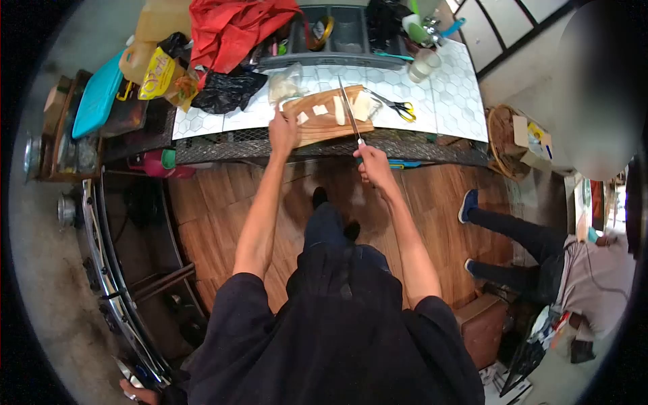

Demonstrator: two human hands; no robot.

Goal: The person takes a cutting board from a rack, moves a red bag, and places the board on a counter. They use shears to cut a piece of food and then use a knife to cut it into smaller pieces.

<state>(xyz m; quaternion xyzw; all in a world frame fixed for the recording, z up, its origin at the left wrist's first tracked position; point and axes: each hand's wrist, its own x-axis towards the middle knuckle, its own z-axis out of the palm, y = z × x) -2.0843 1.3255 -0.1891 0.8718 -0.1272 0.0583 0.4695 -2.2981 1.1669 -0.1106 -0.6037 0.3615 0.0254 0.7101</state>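
A wooden cutting board [322, 127] lies tilted near the table's front edge. My left hand [283, 132] is closed at its left end and appears to grip the edge; the fingertips are small in view. My right hand [373, 166] is wrapped round the handle of a long knife [348, 104], whose blade points away across the board. Left of the blade is an upright white slice [339, 111], with small white pieces [320, 109] farther left. A larger pale block [364, 106] sits just right of the blade. Scissors [398, 108] with yellow-and-black handles lie beside the board.
Behind the board are a clear plastic bag [286, 82], black bag [229, 91], red bag [236, 30] and grey organizer tray [331, 59]. A glass jar [424, 65] stands right. Another person's legs [516, 233] extend in from the right; another hand [140, 393] shows at lower left.
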